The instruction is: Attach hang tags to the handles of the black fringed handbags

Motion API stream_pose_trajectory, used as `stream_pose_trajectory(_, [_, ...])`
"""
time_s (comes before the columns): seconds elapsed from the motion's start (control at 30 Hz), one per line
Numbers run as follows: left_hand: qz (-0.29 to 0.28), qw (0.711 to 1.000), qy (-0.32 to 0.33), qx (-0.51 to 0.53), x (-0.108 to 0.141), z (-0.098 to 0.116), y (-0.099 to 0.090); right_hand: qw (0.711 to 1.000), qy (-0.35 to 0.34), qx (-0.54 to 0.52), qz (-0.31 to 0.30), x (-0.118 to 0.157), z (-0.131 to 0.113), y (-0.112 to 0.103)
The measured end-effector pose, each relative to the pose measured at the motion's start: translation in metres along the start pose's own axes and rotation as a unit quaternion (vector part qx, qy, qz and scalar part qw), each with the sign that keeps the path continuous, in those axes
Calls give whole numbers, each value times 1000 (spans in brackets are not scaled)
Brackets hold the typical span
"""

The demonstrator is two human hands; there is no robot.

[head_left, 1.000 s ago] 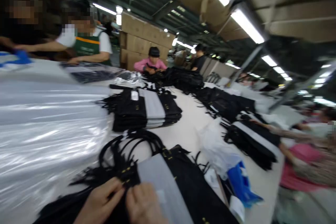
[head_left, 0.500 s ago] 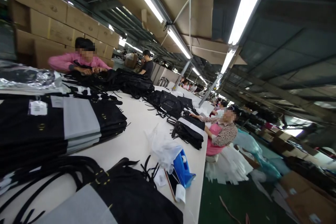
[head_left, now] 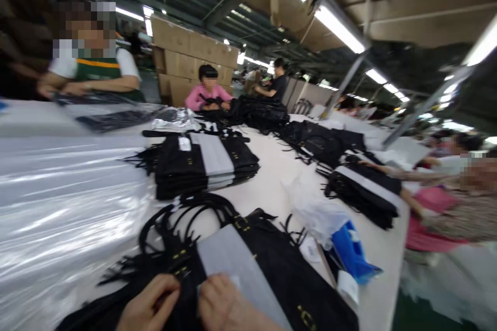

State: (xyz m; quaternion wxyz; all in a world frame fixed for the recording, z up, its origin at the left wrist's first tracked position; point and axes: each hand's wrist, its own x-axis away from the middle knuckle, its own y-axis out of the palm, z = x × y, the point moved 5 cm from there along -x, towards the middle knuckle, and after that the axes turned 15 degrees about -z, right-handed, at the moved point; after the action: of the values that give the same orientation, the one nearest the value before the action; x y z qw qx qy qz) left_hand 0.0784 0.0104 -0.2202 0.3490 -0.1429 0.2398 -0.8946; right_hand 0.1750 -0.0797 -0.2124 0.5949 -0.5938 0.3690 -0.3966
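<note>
In front of me lies a black bag [head_left: 287, 264] with curved handles, gold-coloured fittings and a pale grey band [head_left: 240, 258] across it. My left hand [head_left: 151, 302] is at its near left part, fingers curled, and what they hold, if anything, is hidden. Close beside it, my right hand [head_left: 219, 300] rests on the bag by the edge of the grey band, fingers bent together. A small pale piece shows near the right fingers, too blurred to identify.
A stack of black bags [head_left: 178, 165] lies beyond. Clear plastic sheets [head_left: 70, 217] cover the left side. A blue box [head_left: 351, 251] and white plastic [head_left: 310, 201] are at right. Another bag stack [head_left: 365, 191] sits near a person in pink. Other people work around the table.
The view has swung left, bringing in the plastic sheets and a person in a green apron. Both my hands have come into view at the near bag.
</note>
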Motion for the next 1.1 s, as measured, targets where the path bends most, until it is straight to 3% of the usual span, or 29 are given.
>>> stream_pose_trajectory(0.1, [-1, 1000, 24, -10, 12, 9, -12, 992, 20, -97, 77, -2, 11, -1])
stream_pose_trajectory(0.23, [22, 995, 54, -86, 13, 22, -3, 969, 82, -217, 80, -6, 30, -4])
stream_pose_trajectory(0.37, [26, 984, 77, -162, 16, 29, 5, 977, 81, -188, 62, -11, 26, -10])
stream_pose_trajectory(0.47, [23, 987, 82, -139, 17, 30, 4, 988, 64, -120, 73, -14, 18, -12])
stream_pose_trajectory(0.57, [18, 992, 73, -98, 16, 30, 0, 987, 71, -137, 48, -16, 17, -11])
stream_pose_trajectory(0.73, [5, 995, 46, -94, 13, 25, 3, 955, 137, -264, 6, -17, 25, -5])
stream_pose_trajectory(0.93, [18, 992, 27, -118, 10, 18, 10, 925, 154, -342, 52, -14, 23, 3])
stream_pose_trajectory(1.1, [43, 992, 25, -120, 9, 12, 14, 870, 181, -447, 102, -9, 22, 3])
